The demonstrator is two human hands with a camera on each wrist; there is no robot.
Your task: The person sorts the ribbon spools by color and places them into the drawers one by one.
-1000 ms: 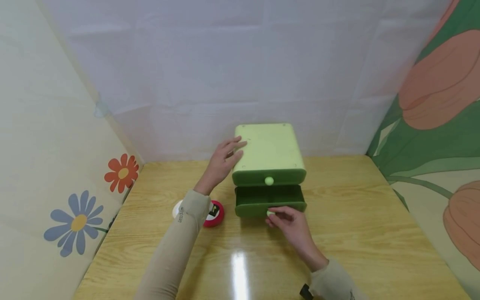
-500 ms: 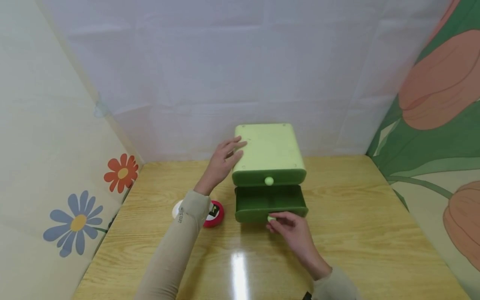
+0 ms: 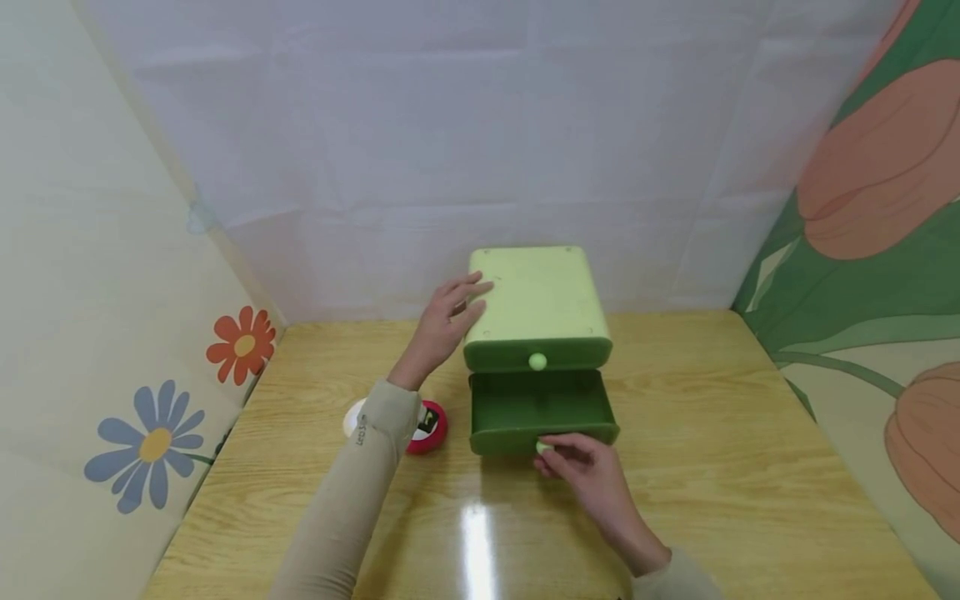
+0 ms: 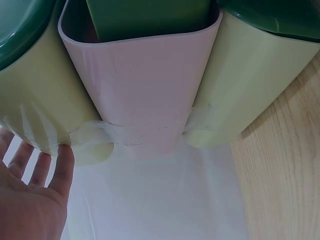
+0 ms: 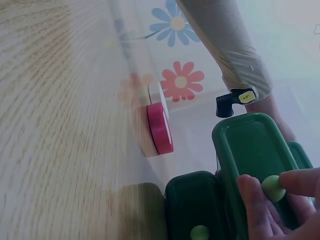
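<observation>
A three-tier drawer unit (image 3: 536, 292) with a light yellow-green top stands on the table; its middle tier has a pink shell (image 4: 140, 85). The green middle drawer (image 3: 510, 437) is pulled well out, and its visible inside holds nothing. My right hand (image 3: 596, 479) pinches this drawer's light green knob (image 5: 273, 188) between thumb and finger. Flat along the top left edge of the unit rests my left hand (image 3: 442, 325), fingers straight; the left wrist view shows its fingertips touching the yellow-green shell. Below, the bottom drawer front (image 5: 192, 200) stays in, hidden in the head view.
A red round roll-like thing (image 3: 431, 437) with a white face lies left of the unit, beside a white round one (image 3: 352, 417), both partly behind my left sleeve. Behind the unit hangs a white cloth wall (image 3: 405, 167). Clear tape (image 4: 95, 132) joins the tiers.
My right hand has moved toward me, drawing the middle drawer further out by its knob. The left hand has stayed on the unit.
</observation>
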